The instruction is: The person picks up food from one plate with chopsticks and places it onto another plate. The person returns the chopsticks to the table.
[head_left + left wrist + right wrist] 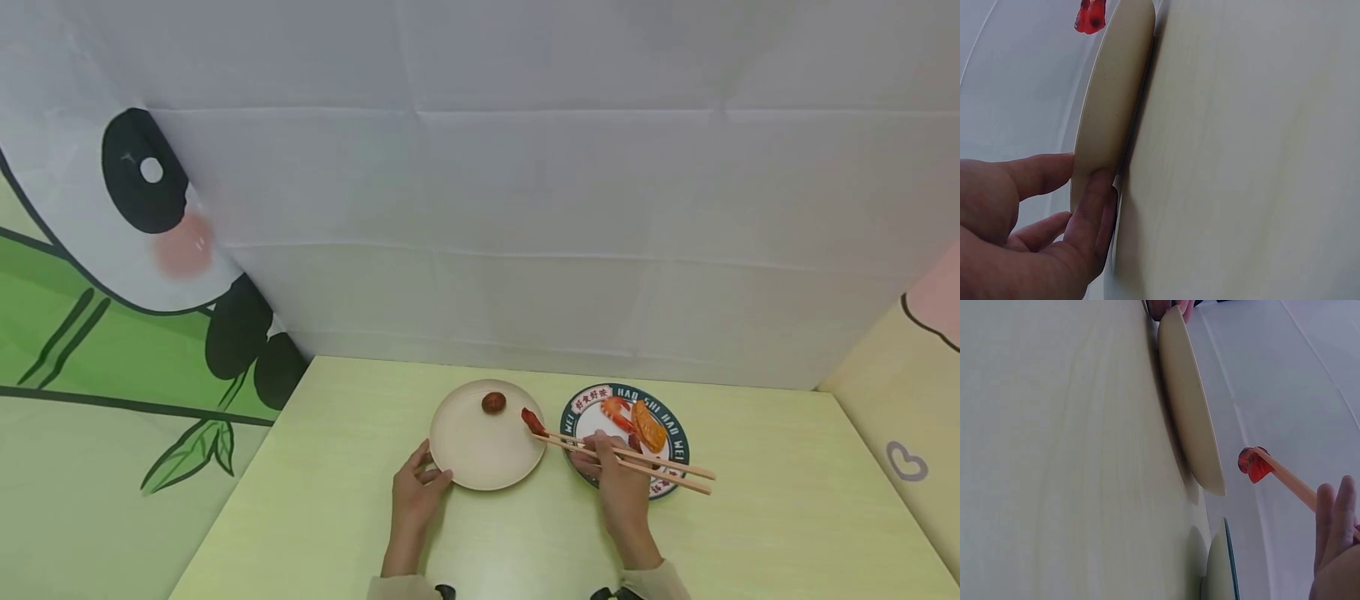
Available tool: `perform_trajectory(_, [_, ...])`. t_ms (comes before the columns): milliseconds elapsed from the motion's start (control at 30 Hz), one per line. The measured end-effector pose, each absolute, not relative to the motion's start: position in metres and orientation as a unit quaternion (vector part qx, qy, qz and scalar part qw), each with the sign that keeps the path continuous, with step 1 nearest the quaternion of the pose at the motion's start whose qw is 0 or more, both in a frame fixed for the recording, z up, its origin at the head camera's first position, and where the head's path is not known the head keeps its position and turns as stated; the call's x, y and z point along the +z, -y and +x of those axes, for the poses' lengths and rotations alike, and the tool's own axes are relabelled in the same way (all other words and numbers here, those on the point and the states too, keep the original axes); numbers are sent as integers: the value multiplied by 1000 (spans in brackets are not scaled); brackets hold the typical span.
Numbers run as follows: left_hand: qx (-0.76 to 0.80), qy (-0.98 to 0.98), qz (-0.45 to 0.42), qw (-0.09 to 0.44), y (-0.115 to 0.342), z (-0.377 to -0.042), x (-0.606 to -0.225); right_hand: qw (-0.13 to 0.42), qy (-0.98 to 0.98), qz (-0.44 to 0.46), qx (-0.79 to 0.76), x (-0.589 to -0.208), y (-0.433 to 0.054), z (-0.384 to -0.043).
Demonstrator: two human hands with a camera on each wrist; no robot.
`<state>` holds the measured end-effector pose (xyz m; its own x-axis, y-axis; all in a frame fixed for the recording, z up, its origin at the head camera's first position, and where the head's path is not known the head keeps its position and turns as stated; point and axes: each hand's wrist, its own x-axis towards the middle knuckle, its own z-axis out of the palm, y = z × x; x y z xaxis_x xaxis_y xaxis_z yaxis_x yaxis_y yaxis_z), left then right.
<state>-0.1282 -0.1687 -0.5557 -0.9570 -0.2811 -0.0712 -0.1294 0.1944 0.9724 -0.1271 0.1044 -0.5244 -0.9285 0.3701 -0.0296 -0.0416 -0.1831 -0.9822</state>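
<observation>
My left hand (418, 492) holds the near left rim of a round cream plate (474, 450). In the left wrist view, its fingertips press the plate's rim and outer wall. On that plate lies a round, reddish-brown food piece (493, 403). Wooden chopsticks (675, 467) are gripped in my right hand (624, 487), tips pointing left. Pinched at those tips is a glossy red food piece (533, 422), over the cream plate's right edge; the right wrist view shows it raised above rim level. My right hand is over a patterned plate (679, 437), partly covering it.
On the patterned plate are a shrimp (617, 412) and an orange, ridged food piece (649, 427), with a dark red bit half hidden by the hand. Behind the pale yellow table (780, 500) hangs a white sheet (525, 250); a cartoon-printed panel (90, 350) flanks the left.
</observation>
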Motion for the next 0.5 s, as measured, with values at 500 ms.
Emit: perform_trajectory(500, [-623,770,129,56,169,-127,-553,177,616,-142,754,-521,-126,-121])
